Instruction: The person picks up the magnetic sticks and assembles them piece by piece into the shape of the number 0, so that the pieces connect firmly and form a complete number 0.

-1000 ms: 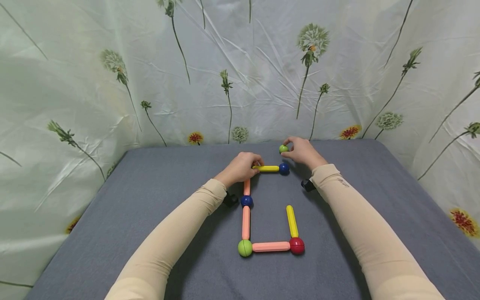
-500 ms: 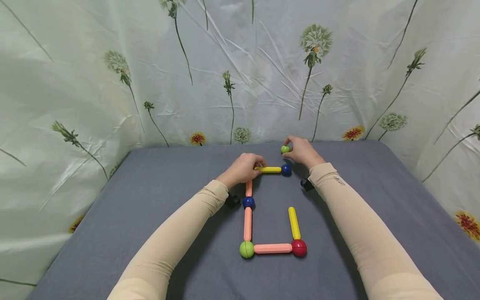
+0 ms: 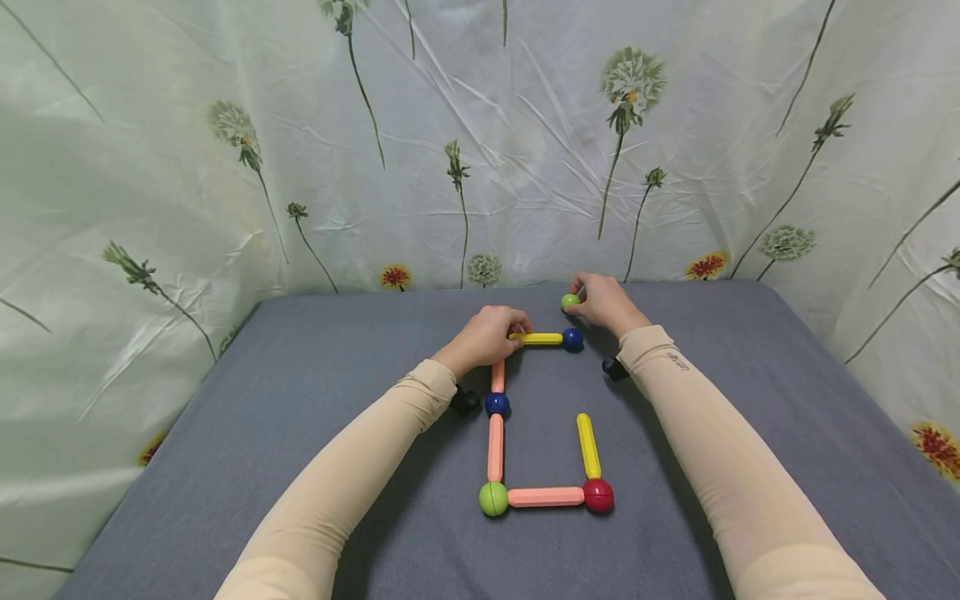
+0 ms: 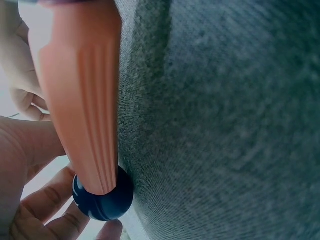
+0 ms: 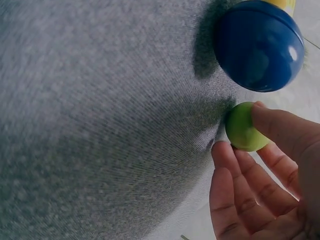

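My left hand (image 3: 487, 335) holds a dark blue ball (image 4: 107, 202) at the far corner of a ball-and-rod shape; in the head view the hand hides this ball. From it a salmon rod (image 4: 82, 100) runs toward me, and a yellow rod (image 3: 542, 339) runs right to another blue ball (image 5: 257, 47). Behind that blue ball, my right hand (image 3: 606, 303) pinches a green ball (image 5: 244, 127) between thumb and fingers, low over the cloth. The green ball stands apart from the blue one.
Nearer me, the shape continues through a blue ball (image 3: 497, 405), a salmon rod (image 3: 495, 447), a green ball (image 3: 493, 499), another salmon rod (image 3: 546, 497) and a red ball (image 3: 598, 496). A yellow rod (image 3: 588, 446) points away from the red ball. Grey cloth (image 3: 337, 400) covers the table; a flowered curtain (image 3: 525, 167) hangs behind.
The green ball in my right hand has come down slightly. My left hand keeps its place at the far corner, and the rods and other balls have not moved on the cloth.
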### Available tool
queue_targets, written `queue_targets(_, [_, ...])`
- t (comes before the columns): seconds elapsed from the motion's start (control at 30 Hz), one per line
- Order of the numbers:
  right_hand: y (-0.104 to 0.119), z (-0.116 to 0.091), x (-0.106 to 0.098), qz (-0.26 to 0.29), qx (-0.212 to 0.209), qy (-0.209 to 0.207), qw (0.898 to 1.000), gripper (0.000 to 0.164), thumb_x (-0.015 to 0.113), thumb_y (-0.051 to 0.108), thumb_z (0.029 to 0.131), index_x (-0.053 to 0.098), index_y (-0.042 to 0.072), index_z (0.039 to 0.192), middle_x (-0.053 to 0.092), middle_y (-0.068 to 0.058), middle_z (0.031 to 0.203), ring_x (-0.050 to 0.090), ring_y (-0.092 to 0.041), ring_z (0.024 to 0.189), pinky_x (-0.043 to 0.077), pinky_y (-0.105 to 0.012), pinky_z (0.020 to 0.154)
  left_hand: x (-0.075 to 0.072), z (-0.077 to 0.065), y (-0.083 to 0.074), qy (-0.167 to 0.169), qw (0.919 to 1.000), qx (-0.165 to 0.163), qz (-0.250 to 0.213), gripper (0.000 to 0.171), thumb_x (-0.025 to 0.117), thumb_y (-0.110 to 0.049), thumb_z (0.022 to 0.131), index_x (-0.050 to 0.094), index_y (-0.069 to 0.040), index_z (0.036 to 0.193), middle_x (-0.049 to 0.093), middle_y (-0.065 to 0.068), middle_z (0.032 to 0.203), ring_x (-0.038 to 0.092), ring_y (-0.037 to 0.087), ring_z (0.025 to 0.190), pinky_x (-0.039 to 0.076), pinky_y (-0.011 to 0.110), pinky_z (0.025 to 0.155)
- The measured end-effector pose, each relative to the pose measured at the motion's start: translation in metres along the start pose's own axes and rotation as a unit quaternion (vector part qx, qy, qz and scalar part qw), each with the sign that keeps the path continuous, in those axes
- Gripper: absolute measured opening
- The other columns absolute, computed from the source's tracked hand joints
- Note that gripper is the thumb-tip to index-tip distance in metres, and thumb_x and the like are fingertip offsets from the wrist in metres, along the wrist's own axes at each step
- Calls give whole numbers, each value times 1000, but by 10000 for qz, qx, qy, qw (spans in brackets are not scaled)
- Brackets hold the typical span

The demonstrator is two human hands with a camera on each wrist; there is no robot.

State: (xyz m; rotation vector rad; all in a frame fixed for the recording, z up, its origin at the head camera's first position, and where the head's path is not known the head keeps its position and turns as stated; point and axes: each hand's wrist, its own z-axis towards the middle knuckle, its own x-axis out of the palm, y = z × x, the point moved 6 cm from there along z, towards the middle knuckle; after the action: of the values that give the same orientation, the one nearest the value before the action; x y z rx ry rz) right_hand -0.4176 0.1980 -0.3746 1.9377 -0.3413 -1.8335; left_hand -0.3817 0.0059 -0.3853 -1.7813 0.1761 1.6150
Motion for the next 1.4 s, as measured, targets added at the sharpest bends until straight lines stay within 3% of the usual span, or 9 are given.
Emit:
queue_targets(0.3, [-2, -3, -1, 34, 4, 126, 9999, 38, 74, 19, 103, 64, -4, 132, 70, -29, 132, 67, -42, 121, 53, -54, 106, 0, 0, -1, -7, 10000, 52, 9, 21, 72, -9, 102, 79, -12, 122, 76, 10, 116, 70, 25, 105, 58, 41, 94])
queue_targets(0.53, [-4, -9, -4, 22, -57, 251, 9997, 44, 73, 23, 104, 65, -5, 137, 69, -29, 134, 67, -43, 122, 53, -55, 106, 1, 1, -2, 10, 10000, 46, 10, 22, 72, -9, 102, 79, -12, 122, 76, 10, 115, 69, 25, 104, 58, 41, 94])
queue_targets(0.83, [-10, -23, -16, 238, -182, 333, 9990, 45, 74, 27, 103, 67, -3, 135, 71, -27, 127, 68, -41, 115, 56, -54, 98, 1, 0, -2, -9, 10000, 77, 50, 22, 72, -9, 102, 78, -12, 123, 76, 11, 116, 69, 25, 105, 58, 41, 94])
queue_targets(1.4, [-18, -50, -25, 272, -462, 467, 9975, 42, 76, 32, 101, 72, 0, 129, 74, -20, 120, 69, -36, 113, 56, -53, 96, 0, -2, -3, -33, 10000, 70, -9, 23, 72, -7, 101, 79, -11, 122, 76, 11, 116, 69, 25, 105, 58, 41, 94])
